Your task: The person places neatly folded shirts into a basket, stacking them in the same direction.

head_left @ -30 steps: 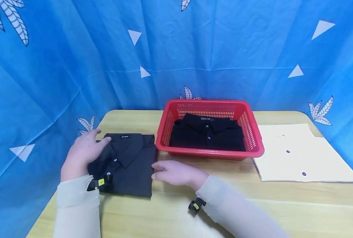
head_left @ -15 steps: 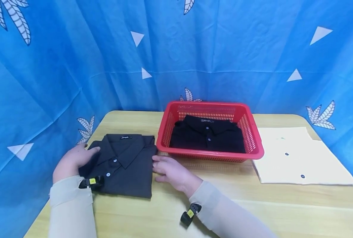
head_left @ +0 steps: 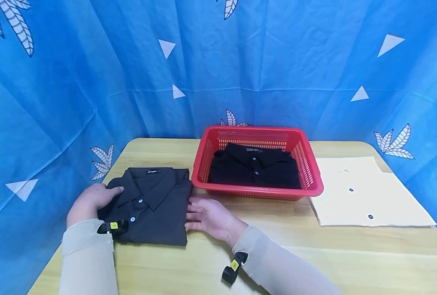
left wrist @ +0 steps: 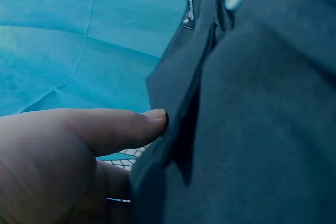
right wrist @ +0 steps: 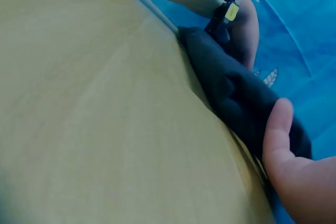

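Observation:
A folded black collared shirt with white buttons lies on the left of the table. My left hand holds its left edge: in the left wrist view the thumb lies against the dark cloth, and the other fingers pass behind it, mostly hidden. At the opposite edge, my right hand has its fingers loosely extended, tips right at the cloth. The right wrist view shows one digit against the folded side of the shirt.
Behind my right hand stands a red plastic basket, with another folded black shirt inside. A folded cream garment with dark buttons lies at the right of the wooden table. Blue patterned curtain surrounds the back and sides.
My left hand has come down and left from above the shirt onto its left edge. My right hand has turned its palm more upward beside the right edge. The shirt remains in place.

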Demonstrator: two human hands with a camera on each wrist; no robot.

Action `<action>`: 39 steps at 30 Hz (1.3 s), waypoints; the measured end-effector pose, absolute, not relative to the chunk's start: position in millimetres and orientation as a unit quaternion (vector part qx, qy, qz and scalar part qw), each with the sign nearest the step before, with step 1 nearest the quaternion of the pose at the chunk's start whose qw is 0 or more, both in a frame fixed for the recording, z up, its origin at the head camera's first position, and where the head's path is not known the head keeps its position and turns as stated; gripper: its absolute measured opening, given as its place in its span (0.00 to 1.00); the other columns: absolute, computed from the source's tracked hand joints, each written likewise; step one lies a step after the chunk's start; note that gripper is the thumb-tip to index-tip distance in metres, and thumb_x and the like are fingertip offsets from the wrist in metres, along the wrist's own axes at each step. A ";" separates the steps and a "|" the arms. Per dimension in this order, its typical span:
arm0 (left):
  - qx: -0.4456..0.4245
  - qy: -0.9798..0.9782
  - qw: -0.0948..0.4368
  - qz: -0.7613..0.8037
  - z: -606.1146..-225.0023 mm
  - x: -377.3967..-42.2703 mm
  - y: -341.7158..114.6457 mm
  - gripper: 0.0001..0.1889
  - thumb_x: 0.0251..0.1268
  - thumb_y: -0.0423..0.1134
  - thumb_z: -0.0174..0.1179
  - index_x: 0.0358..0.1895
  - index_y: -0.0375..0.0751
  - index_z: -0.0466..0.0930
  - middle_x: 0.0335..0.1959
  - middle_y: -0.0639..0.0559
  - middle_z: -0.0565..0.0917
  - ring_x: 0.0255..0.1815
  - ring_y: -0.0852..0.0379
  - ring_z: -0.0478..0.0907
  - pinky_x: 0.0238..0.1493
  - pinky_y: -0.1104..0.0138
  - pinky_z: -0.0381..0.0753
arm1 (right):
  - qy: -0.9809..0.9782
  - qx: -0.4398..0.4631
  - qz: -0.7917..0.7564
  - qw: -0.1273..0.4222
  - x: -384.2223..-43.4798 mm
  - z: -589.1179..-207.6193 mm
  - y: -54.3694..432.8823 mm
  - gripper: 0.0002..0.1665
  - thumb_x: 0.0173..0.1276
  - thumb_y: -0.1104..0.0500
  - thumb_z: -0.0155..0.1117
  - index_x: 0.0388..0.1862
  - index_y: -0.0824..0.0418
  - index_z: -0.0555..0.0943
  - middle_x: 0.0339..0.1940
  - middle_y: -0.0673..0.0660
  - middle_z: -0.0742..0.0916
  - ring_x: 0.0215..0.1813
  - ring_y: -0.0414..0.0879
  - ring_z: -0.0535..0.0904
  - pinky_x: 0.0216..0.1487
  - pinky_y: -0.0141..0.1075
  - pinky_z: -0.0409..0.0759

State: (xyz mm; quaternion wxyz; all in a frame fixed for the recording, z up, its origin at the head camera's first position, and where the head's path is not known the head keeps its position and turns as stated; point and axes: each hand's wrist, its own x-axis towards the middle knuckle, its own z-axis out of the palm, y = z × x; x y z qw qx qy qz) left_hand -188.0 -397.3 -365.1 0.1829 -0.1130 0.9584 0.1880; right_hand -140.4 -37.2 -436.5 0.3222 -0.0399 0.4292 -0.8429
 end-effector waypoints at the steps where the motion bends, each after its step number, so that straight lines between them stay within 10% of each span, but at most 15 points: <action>1: -0.109 0.959 0.184 0.187 -365.8 -188.4 -397.9 0.50 0.74 0.66 0.44 0.65 0.08 0.58 0.61 0.13 0.65 0.57 0.22 0.69 0.60 0.36 0.70 | 0.428 -0.045 -0.841 0.327 -140.5 -437.0 -37.8 0.27 0.75 0.60 0.49 0.70 0.69 0.63 0.63 0.67 0.77 0.59 0.58 0.76 0.54 0.48 0.81; 7: -0.087 0.959 0.191 0.193 -372.2 -189.1 -399.6 0.50 0.71 0.65 0.49 0.62 0.08 0.61 0.57 0.15 0.70 0.52 0.27 0.73 0.56 0.39 0.74 | 0.431 -0.065 -0.832 0.343 -141.7 -440.1 -39.8 0.06 0.76 0.60 0.50 0.44 0.60 0.75 0.49 0.60 0.82 0.46 0.51 0.81 0.41 0.40 0.83; 19: -0.038 0.953 0.229 0.192 -373.8 -188.1 -393.1 0.53 0.69 0.69 0.50 0.65 0.10 0.60 0.60 0.17 0.70 0.57 0.26 0.72 0.59 0.38 0.72 | 0.450 -0.087 -0.804 0.378 -143.0 -443.6 -39.1 0.12 0.80 0.52 0.52 0.36 0.55 0.76 0.29 0.51 0.81 0.26 0.41 0.75 0.27 0.30 0.76; 39: 0.028 0.958 0.212 0.189 -366.9 -189.8 -387.8 0.38 0.74 0.54 0.54 0.69 0.18 0.64 0.62 0.22 0.73 0.60 0.27 0.73 0.60 0.36 0.70 | 0.528 -0.139 -0.791 0.276 -136.9 -442.5 -49.6 0.21 0.79 0.62 0.53 0.67 0.65 0.74 0.51 0.60 0.87 0.49 0.47 0.85 0.52 0.41 0.83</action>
